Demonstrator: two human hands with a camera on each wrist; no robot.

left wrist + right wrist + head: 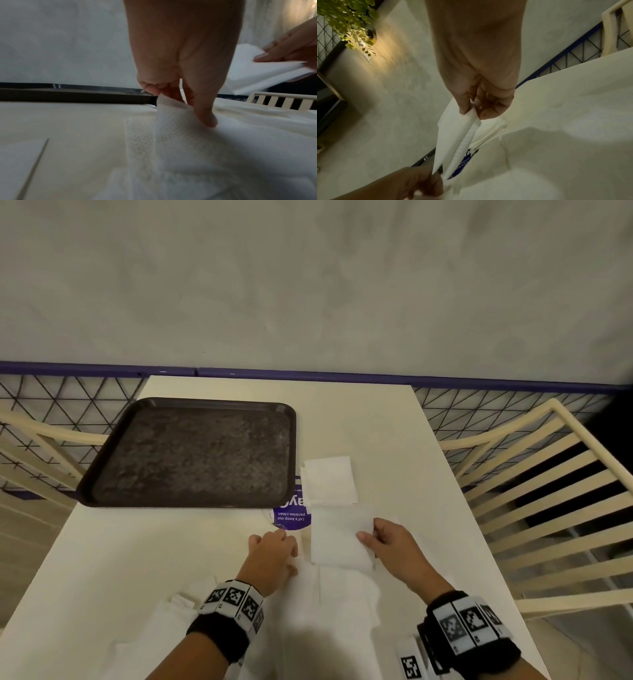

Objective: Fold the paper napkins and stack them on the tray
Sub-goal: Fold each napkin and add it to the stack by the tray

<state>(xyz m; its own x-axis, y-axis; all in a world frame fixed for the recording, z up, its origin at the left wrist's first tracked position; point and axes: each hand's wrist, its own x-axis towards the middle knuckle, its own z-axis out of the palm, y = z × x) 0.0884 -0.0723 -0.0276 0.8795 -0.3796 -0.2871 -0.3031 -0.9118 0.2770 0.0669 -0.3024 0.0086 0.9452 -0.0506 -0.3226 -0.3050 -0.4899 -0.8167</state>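
Note:
My right hand [371,537] pinches a folded white napkin [339,537] by its right edge and holds it above the table; the right wrist view shows thumb and fingers clamped on the napkin's edge [471,119]. My left hand [274,553] is just left of it, low over a spread napkin [188,142] whose edge it pinches between thumb and fingers. Another folded napkin [330,479] lies on the table beyond. The dark tray [191,453] sits at the table's far left with nothing on it.
More white napkins [308,628] lie spread near the table's front edge. A round blue sticker [291,517] shows between tray and napkins. Cream slatted chairs [548,491] flank the white table [394,422]; a wire fence with a blue rail [479,383] runs behind.

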